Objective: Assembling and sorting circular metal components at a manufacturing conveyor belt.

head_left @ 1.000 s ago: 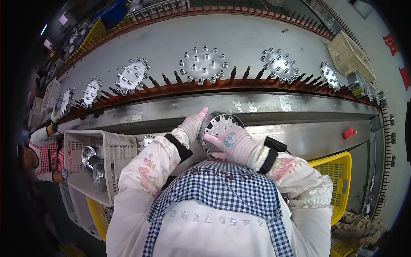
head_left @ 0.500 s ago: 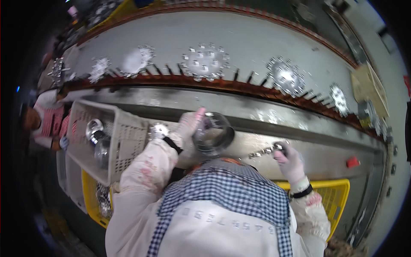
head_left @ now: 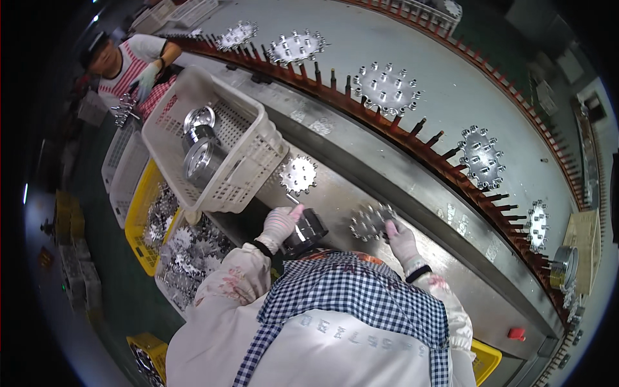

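My left hand (head_left: 280, 224), in a thin pale glove, grips a shiny metal cylinder (head_left: 309, 231) on its side, close to my apron. A disc (head_left: 370, 223) of silver metal with small posts round its rim is pinched in my right hand (head_left: 402, 242), tilted above the bench and slightly blurred by motion. Another such disc (head_left: 299, 174) lies on the steel bench beyond my left hand, beside a light grey perforated basket (head_left: 242, 177). Inside that basket lie several shiny metal cylinders (head_left: 205, 161).
Beyond the bench runs a rail (head_left: 403, 132) of upright dark pegs, with several post-studded discs (head_left: 387, 89) along it. Yellow crates (head_left: 138, 242) and a bin of silver parts (head_left: 193, 258) stand at left. A co-worker (head_left: 138, 71) stands far left. A red block (head_left: 516, 333) lies at right.
The view has swung, shifting the basket rightward in it. My right hand has come inward, and the disc it holds has turned from edge-on to show its face. The cylinder in my left hand has tipped.
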Motion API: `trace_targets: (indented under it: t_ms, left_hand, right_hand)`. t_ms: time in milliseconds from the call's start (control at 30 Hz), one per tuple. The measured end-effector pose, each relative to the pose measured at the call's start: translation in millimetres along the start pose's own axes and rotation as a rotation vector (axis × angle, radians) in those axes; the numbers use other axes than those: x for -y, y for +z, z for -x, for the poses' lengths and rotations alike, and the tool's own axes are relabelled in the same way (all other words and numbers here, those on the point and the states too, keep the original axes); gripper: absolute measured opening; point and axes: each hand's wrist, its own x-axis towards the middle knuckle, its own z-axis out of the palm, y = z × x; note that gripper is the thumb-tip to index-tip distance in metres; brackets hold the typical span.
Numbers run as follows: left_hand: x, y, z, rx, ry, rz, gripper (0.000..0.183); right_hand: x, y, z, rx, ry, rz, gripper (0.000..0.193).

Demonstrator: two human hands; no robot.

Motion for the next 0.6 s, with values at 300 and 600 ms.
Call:
trace_targets:
  t_ms: [300, 600]
  left_hand:
    - [66, -32, 28, -0.069, -0.184, 0.983, 0.049]
    - [-27, 44, -70, -0.028, -0.017, 0.955, 0.073]
  right_hand:
    - [86, 89, 23, 0.313, -0.174, -0.158, 0.076]
    - [29, 34, -17, 0.133, 0.291, -0.31, 0.045]
